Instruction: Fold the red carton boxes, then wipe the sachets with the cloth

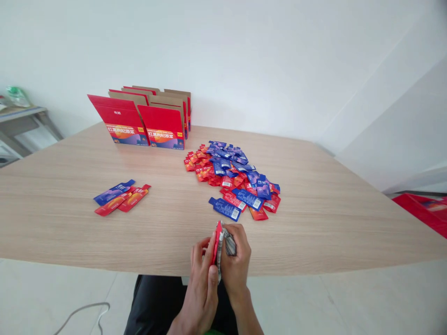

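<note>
Your left hand (201, 274) and right hand (235, 263) press together at the near edge of the wooden table (331, 223), fingers closed around a thin stack of flat foil packets (220, 246) held on edge (red on one face, silvery on the other; how many, you cannot tell). Just beyond lies one loose heap of glossy red and blue packets (233, 179), too many to count, and to the left three packets (120, 197), one blue and two red, lie side by side. At the far left stands a cluster of open red cardboard boxes (150, 121), flaps up, contents hidden.
</note>
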The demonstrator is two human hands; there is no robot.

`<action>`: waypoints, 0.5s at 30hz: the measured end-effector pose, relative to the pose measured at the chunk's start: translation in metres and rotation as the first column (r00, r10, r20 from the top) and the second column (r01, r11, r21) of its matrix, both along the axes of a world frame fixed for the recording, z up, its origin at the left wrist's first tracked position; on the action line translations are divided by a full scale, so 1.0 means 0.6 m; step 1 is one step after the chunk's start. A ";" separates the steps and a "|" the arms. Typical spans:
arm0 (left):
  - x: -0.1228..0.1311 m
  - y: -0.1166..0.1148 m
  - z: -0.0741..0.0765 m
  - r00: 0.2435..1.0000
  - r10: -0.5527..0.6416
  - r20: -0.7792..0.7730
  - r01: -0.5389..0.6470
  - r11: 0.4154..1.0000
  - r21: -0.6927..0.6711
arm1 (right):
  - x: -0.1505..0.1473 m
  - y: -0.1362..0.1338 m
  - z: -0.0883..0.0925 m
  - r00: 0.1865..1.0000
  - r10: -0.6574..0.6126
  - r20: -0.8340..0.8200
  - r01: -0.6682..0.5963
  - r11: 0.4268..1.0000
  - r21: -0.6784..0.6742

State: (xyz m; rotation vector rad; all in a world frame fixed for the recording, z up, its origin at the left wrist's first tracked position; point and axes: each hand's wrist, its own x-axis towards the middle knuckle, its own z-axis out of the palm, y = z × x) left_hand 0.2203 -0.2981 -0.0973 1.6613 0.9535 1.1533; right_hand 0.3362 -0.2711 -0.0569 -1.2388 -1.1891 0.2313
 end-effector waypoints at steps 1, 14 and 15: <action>0.001 0.007 0.003 1.000 0.010 0.013 -0.010 1.000 -0.002 | -0.005 -0.004 -0.003 1.000 0.005 0.011 -0.005 1.000 0.004; -0.099 0.154 0.027 0.932 0.265 -0.249 -0.257 0.964 0.066 | -0.041 -0.026 -0.035 0.970 0.237 0.057 -0.236 0.971 -0.028; -0.114 0.174 0.014 0.897 0.300 -0.325 -0.275 0.954 0.121 | -0.030 -0.024 -0.035 0.974 0.219 0.056 -0.218 0.976 -0.023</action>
